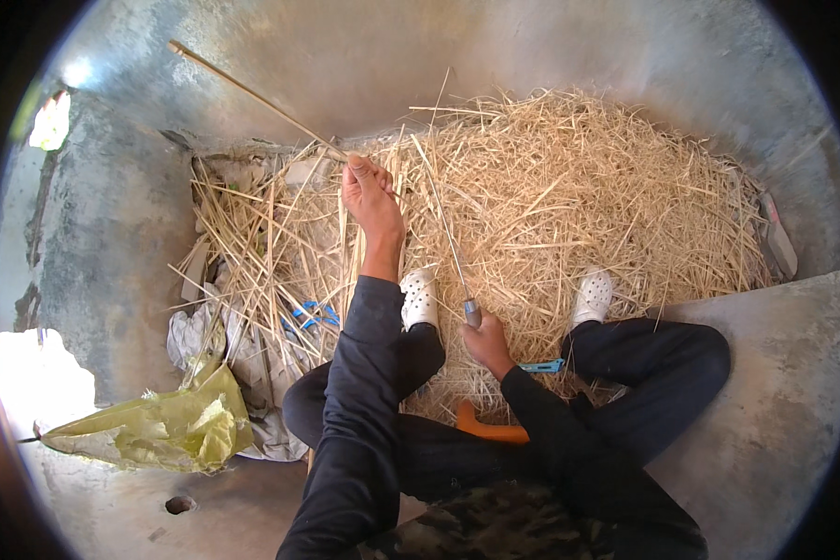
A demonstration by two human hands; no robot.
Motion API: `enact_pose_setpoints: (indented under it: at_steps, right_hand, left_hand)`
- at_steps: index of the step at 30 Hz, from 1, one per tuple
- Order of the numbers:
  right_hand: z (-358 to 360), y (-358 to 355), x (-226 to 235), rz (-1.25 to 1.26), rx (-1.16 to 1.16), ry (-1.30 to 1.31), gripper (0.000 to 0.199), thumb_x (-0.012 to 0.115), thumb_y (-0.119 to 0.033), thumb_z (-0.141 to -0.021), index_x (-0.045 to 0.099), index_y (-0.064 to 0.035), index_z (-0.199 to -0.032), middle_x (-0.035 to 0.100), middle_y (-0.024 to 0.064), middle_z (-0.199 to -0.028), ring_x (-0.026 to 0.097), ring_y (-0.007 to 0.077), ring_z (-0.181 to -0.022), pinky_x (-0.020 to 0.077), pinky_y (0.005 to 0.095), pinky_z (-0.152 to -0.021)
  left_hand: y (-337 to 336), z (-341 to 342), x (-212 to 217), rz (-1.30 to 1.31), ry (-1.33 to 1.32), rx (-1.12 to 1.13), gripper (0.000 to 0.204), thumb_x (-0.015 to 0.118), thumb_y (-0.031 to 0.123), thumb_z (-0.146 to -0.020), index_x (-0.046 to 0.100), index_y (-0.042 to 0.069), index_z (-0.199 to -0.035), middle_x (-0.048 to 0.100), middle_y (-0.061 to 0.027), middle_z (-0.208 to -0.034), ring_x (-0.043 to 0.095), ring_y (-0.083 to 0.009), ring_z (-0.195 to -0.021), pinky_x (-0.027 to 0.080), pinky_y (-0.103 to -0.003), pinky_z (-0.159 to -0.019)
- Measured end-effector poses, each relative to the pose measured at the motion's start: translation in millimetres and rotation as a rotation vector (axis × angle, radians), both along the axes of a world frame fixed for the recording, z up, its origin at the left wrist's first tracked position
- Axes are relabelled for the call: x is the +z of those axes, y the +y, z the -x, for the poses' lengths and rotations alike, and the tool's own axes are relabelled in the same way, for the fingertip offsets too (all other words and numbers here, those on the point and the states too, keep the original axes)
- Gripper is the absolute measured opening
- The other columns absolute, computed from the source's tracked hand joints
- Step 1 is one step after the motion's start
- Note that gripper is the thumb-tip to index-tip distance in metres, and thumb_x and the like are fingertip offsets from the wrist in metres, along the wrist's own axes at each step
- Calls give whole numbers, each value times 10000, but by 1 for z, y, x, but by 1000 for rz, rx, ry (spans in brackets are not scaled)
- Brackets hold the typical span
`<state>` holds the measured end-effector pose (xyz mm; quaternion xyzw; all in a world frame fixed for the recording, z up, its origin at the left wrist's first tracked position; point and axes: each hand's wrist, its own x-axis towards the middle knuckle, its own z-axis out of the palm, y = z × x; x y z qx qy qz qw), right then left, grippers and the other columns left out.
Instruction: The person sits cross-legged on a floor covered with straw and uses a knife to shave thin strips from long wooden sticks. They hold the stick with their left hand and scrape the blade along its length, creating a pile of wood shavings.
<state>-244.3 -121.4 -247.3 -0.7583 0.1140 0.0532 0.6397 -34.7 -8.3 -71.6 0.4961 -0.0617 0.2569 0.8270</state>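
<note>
Your left hand (371,198) is pinching one long stalk (252,93), fingers closed around its lower end; the stalk is running away toward ten o'clock, its far tip pointing up by the wall. Your right hand (485,342) is gripping the handle of a thin metal blade (446,233), whose tip is pointing toward twelve o'clock, close beside your left wrist. That closeness is the risk, I judge: a slip could be sending the edge into your forearm, or the dry stalk could be snapping. You are sitting cross-legged on a bare concrete floor (775,439), a straw heap (579,196) spreading from twelve to two o'clock. A yellow sack (159,429) is lying at eight o'clock, under rough grey walls (392,56).
</note>
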Motion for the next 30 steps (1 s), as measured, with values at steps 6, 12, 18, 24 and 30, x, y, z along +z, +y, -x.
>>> enact_pose_setpoints:
  at_steps: [6,12,18,24,30]
  right_hand:
    - [42,-23,-94,153,-4,467,132,554,-139,-758,557,-13,-720,543,140,-585,568,308,-557,452,432,-578]
    - [9,-56,-84,-999,91,932,168,538,-98,-742,442,-113,-605,405,28,-500,417,169,-396,395,340,-450]
    - [35,-18,7,-419,-27,528,117,570,-95,-762,507,-38,-682,476,38,-539,495,158,-420,455,372,-468]
    - [30,3,-69,18,-50,-279,115,572,-99,-787,523,-2,-747,500,74,-545,465,214,-358,351,343,-335]
    - [44,-5,-81,-162,-86,668,79,513,-52,-797,505,8,-746,499,82,-528,489,189,-362,367,371,-311]
  left_hand:
    - [-5,3,2,-40,67,54,355,502,396,-984,442,104,-792,373,37,-609,338,-38,-529,287,-187,-475]
    - [-9,5,-1,-56,-20,26,349,524,398,-975,428,125,-780,377,52,-616,311,-33,-526,250,-195,-479]
    - [5,14,1,-30,98,140,331,517,378,-982,426,136,-776,326,72,-591,289,-27,-521,234,-202,-469]
    - [9,7,-2,-69,17,263,396,474,404,-998,367,134,-728,288,73,-586,241,-18,-487,180,-221,-438]
    - [28,16,-5,-120,24,422,408,481,435,-986,362,134,-739,277,74,-583,253,-20,-492,190,-219,-443]
